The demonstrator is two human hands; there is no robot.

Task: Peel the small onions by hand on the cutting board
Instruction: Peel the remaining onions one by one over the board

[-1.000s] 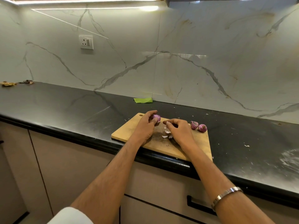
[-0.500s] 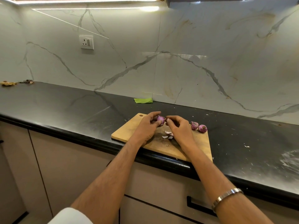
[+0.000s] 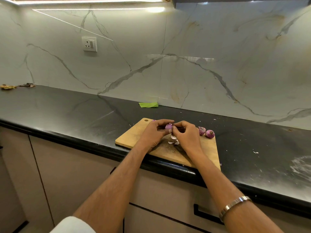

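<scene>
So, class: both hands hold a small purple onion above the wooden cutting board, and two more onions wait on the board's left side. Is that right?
Not quite. The head view shows the two unpeeled purple onions on the right side of the wooden cutting board, not the left. Both hands do hold the small purple onion.

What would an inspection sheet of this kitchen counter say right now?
Surface: black counter, floury smears at right.
Job's things: board; one onion held above it; two onions at its far right; peels under the hands.
Clutter: green scrap; dry bits far left.
Hands: left hand holds the onion; right hand pinches its top.
Cables: nothing seen.
Surroundings: marble wall, socket, drawers below.
</scene>
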